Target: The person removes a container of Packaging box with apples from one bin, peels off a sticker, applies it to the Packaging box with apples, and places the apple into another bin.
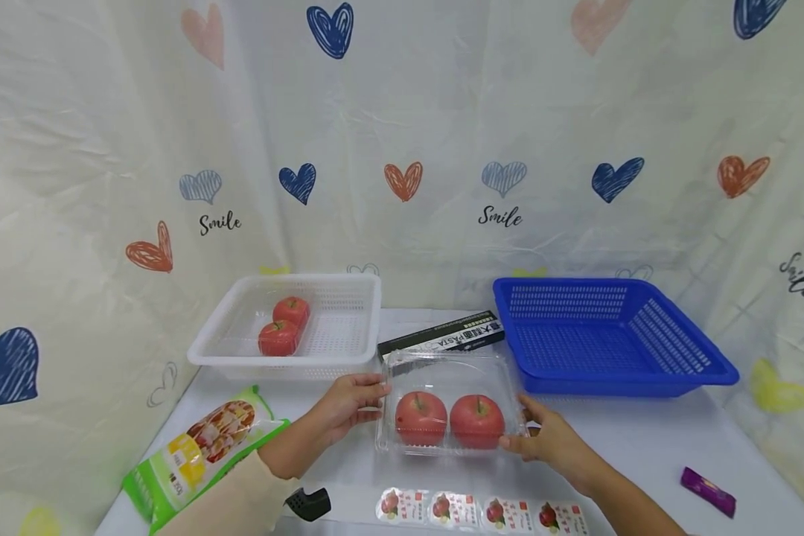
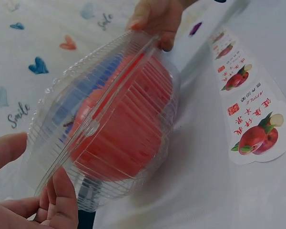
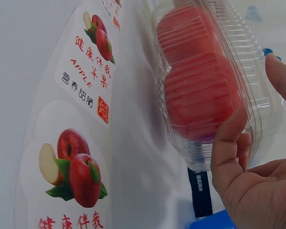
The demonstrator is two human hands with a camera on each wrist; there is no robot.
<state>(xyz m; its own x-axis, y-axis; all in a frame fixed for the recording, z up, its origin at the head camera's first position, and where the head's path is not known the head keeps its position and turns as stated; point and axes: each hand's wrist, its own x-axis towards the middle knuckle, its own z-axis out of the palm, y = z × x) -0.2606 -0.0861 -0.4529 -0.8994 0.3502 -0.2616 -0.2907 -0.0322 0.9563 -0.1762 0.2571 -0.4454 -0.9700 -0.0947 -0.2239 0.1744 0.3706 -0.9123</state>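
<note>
A clear plastic clamshell box [image 1: 452,372] with two red apples [image 1: 477,421] inside is held between both hands, over the middle of the table. My left hand [image 1: 350,406] grips its left edge; in the left wrist view the fingertips [image 2: 62,191] pinch the rim. On the opposite edge, my right hand [image 1: 552,439] holds the box with thumb and fingers. The lid lies over the apples. Below the box, near the table's front edge, is a row of apple stickers [image 1: 452,510], printed with red apples and red lettering.
A white basket [image 1: 342,361] at the back left contains another clear box of apples [image 1: 280,337]. The blue basket [image 1: 616,383] stands back right, beside a black pasta box [image 1: 469,331]. A green food bag [image 1: 208,454] lies left, a purple wrapped bar [image 1: 708,491] right.
</note>
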